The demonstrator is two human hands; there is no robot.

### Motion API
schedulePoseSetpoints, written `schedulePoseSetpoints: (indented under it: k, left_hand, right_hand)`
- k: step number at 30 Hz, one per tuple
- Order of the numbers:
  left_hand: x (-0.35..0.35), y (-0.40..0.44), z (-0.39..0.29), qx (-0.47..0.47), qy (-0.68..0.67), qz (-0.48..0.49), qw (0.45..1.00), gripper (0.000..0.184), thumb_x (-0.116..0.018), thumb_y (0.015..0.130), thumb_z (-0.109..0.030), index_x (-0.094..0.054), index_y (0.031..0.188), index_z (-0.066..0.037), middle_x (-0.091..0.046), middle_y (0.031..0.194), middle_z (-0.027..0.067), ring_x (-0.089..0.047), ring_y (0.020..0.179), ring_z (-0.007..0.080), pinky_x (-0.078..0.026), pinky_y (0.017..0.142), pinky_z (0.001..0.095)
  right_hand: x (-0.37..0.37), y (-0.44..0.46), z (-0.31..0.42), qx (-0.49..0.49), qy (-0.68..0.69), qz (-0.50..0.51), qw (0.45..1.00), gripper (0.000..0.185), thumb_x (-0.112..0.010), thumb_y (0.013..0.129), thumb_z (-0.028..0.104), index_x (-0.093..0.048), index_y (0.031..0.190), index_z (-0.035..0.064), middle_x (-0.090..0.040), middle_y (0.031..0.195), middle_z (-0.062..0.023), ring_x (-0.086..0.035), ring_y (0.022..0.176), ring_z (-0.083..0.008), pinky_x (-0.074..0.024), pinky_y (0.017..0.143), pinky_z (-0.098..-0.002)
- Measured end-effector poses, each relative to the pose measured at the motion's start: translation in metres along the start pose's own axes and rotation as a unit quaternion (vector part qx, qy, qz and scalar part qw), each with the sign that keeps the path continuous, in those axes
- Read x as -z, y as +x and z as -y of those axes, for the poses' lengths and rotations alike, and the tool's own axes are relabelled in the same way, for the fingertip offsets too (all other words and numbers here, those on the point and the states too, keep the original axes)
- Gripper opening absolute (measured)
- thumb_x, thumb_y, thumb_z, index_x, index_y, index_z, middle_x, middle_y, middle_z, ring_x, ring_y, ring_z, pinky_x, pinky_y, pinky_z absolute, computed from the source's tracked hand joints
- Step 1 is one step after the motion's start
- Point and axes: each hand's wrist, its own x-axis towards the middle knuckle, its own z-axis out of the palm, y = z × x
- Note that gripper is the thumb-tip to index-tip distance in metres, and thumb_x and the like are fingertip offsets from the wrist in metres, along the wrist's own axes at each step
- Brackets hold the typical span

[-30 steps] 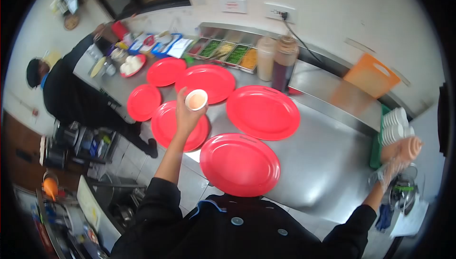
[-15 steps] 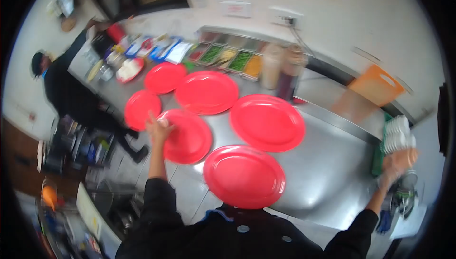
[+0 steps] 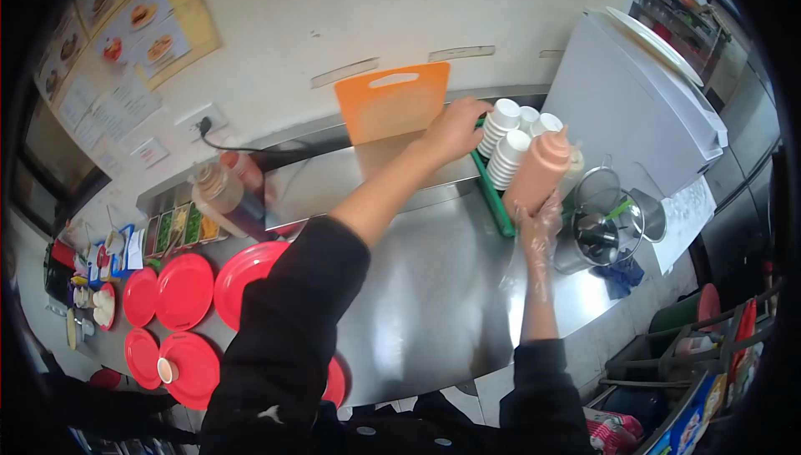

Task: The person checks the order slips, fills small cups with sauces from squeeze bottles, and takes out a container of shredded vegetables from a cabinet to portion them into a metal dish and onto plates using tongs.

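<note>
An orange cutting board [image 3: 394,113] leans against the wall [image 3: 288,17], its handle slot uppermost. To its left, a black cable [image 3: 263,151] runs from a plug in a white outlet [image 3: 201,120]. Food pictures [image 3: 143,15] and printed sheets [image 3: 121,113] cover the wall further left. Below these, a squeeze bottle with dark contents [image 3: 237,203] stands on the counter [image 3: 421,288] near metal trays of chopped toppings [image 3: 190,223]. On the right, a pale boxy unit [image 3: 622,92] carries a flat white dish [image 3: 657,45]. A crumpled dark-blue cloth [image 3: 622,280] lies near a white paper [image 3: 686,220].
</note>
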Motion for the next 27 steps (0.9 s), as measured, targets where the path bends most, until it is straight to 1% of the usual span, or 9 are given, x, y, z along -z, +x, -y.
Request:
schedulePoseSetpoints:
  k: [5, 7, 8, 11, 12, 17, 19, 25, 27]
  left_hand:
    - [-0.083, 0.130, 0.001, -0.008, 0.021, 0.088, 0.996, 0.045, -0.069, 0.073, -0.019, -0.061, 0.115, -0.004, -0.061, 0.114, 0.0190, -0.057, 0.107, 0.0351, -0.047, 0.092, 0.0382]
    - [-0.097, 0.159, -0.025, 0.029, 0.040, 0.227, 0.973, 0.056, -0.073, 0.068, -0.032, -0.062, 0.116, -0.004, -0.061, 0.117, 0.0189, -0.060, 0.104, 0.0340, -0.048, 0.091, 0.0368]
    - [-0.105, 0.168, -0.035, 0.027, 0.037, 0.229, 0.972, 0.056, -0.073, 0.068, -0.032, -0.062, 0.116, -0.004, -0.061, 0.117, 0.0189, -0.060, 0.104, 0.0340, -0.048, 0.091, 0.0368]
    - [-0.133, 0.190, -0.055, 0.087, 0.184, 0.496, 0.845, 0.076, -0.082, 0.054, -0.038, -0.061, 0.118, -0.002, -0.062, 0.117, 0.0172, -0.063, 0.101, 0.0306, -0.053, 0.083, 0.0407]
    - [-0.136, 0.195, -0.054, 0.126, 0.146, 0.530, 0.826, 0.077, -0.084, 0.050, -0.031, -0.060, 0.117, -0.001, -0.062, 0.113, 0.0166, -0.064, 0.098, 0.0299, -0.057, 0.074, 0.0429]
    - [-0.138, 0.200, -0.053, 0.115, 0.115, 0.505, 0.848, 0.059, -0.083, 0.051, -0.023, -0.060, 0.102, -0.004, -0.061, 0.102, 0.0146, -0.065, 0.087, 0.0290, -0.060, 0.060, 0.0415]
    - [-0.143, 0.202, -0.047, 0.187, 0.040, 0.532, 0.825, 0.055, -0.082, 0.053, -0.022, -0.059, 0.100, -0.007, -0.060, 0.103, 0.0133, -0.065, 0.082, 0.0287, -0.060, 0.058, 0.0415]
    - [-0.139, 0.210, -0.041, 0.183, 0.026, 0.534, 0.825, 0.056, -0.084, 0.056, -0.023, -0.058, 0.104, -0.007, -0.057, 0.109, 0.0119, -0.062, 0.093, 0.0292, -0.060, 0.068, 0.0411]
    - [-0.126, 0.216, -0.045, 0.169, 0.006, 0.510, 0.844, 0.059, -0.085, 0.056, -0.025, -0.057, 0.106, -0.007, -0.056, 0.111, 0.0121, -0.061, 0.096, 0.0292, -0.060, 0.070, 0.0411]
  right_hand:
    - [0.009, -0.008, -0.002, -0.004, 0.068, 0.000, 0.998, 0.080, -0.074, 0.069, 0.010, -0.033, 0.136, -0.0031, -0.046, 0.122, -0.0258, -0.049, 0.111, -0.0395, -0.0421, 0.093, -0.0435]
    - [0.014, -0.009, 0.000, -0.023, 0.079, 0.042, 0.996, 0.078, -0.071, 0.071, 0.006, -0.031, 0.137, -0.0037, -0.045, 0.121, -0.0254, -0.048, 0.111, -0.0395, -0.0410, 0.094, -0.0447]
    - [0.013, -0.010, -0.003, -0.026, 0.076, 0.041, 0.996, 0.078, -0.071, 0.071, 0.006, -0.031, 0.137, -0.0037, -0.045, 0.121, -0.0254, -0.048, 0.111, -0.0395, -0.0410, 0.094, -0.0447]
    - [0.012, -0.009, -0.009, 0.020, 0.078, 0.033, 0.996, 0.075, -0.067, 0.073, 0.004, -0.030, 0.138, -0.0037, -0.044, 0.121, -0.0252, -0.047, 0.109, -0.0398, -0.0398, 0.095, -0.0459]
    - [0.014, -0.010, -0.008, 0.016, 0.081, 0.041, 0.996, 0.074, -0.066, 0.074, 0.003, -0.030, 0.138, -0.0038, -0.043, 0.121, -0.0252, -0.047, 0.109, -0.0400, -0.0399, 0.094, -0.0460]
    - [0.015, -0.010, -0.014, 0.010, 0.108, 0.053, 0.993, 0.072, -0.062, 0.075, 0.002, -0.029, 0.139, -0.0043, -0.042, 0.122, -0.0258, -0.047, 0.109, -0.0402, -0.0399, 0.095, -0.0457]
    - [0.015, -0.010, -0.016, 0.008, 0.114, 0.059, 0.992, 0.072, -0.062, 0.076, 0.001, -0.028, 0.139, -0.0033, -0.040, 0.124, -0.0251, -0.045, 0.112, -0.0396, -0.0385, 0.097, -0.0457]
    - [0.014, -0.012, -0.019, 0.024, 0.139, 0.072, 0.987, 0.073, -0.059, 0.077, -0.001, -0.023, 0.140, -0.0018, -0.036, 0.130, -0.0222, -0.039, 0.119, -0.0379, -0.0346, 0.102, -0.0459]
    - [0.014, -0.010, -0.018, 0.050, 0.109, 0.025, 0.992, 0.069, -0.063, 0.074, -0.003, -0.032, 0.136, -0.0002, -0.042, 0.124, -0.0211, -0.049, 0.112, -0.0328, -0.0515, 0.089, -0.0378]
